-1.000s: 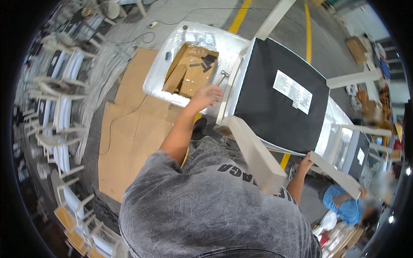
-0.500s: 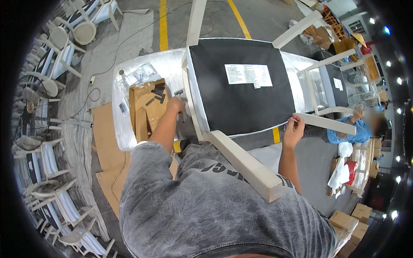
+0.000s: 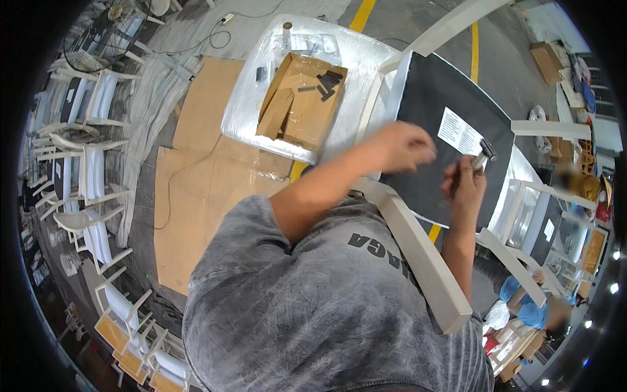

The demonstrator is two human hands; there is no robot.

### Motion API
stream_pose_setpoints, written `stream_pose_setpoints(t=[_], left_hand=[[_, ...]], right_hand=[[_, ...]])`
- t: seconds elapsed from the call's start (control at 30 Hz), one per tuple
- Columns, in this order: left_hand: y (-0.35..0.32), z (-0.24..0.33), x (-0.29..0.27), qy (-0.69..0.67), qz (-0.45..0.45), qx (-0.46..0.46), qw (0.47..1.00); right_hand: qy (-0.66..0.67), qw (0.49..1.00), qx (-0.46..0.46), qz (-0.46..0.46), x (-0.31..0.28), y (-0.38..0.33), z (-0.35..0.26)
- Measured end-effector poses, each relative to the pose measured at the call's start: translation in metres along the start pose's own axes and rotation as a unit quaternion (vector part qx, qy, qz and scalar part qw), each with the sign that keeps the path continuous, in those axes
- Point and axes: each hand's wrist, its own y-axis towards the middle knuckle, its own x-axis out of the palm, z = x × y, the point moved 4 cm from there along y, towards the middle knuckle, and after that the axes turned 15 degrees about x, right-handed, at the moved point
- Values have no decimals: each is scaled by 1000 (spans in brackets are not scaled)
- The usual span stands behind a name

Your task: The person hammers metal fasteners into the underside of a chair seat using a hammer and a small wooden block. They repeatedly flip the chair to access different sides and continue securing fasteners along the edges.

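Observation:
An upside-down chair lies before me, showing the black underside of its seat, a white label and pale legs. Over the seat's right part, my right hand is closed round a small hammer, its dark metal head standing above the fingers. My left hand hovers above the seat's near left part, to the left of the label. Its fingers look bent but are smeared by motion, so what they hold, if anything, does not show. One chair leg points toward me, in front of my shirt.
Left of the chair, an open cardboard box with dark strips sits on a foil-wrapped surface. Flattened cardboard covers the floor. Several pale chairs stand at far left. At right are another upturned chair and a person in blue.
The hammer, beside my left hand left of the seat before, is now in my right hand. My left hand has moved rightward over the seat. The whole view has turned leftward.

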Motion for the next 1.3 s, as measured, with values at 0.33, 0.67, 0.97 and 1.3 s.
stream_pose_setpoints(t=[0.33, 0.67, 0.97, 1.3], left_hand=[[-149, -135, -214, 496, 204, -431, 726], [-156, -118, -224, 505, 168, -330, 780], [-146, -108, -226, 566, 215, -236, 760], [10, 39, -36, 348, 16, 94, 933]], right_hand=[[-467, 797, -17, 383, -139, 86, 59], [-428, 770, -136, 453, -141, 66, 36], [-333, 837, -184, 394, -103, 61, 38], [-449, 791, -407, 87, 20, -29, -90]])
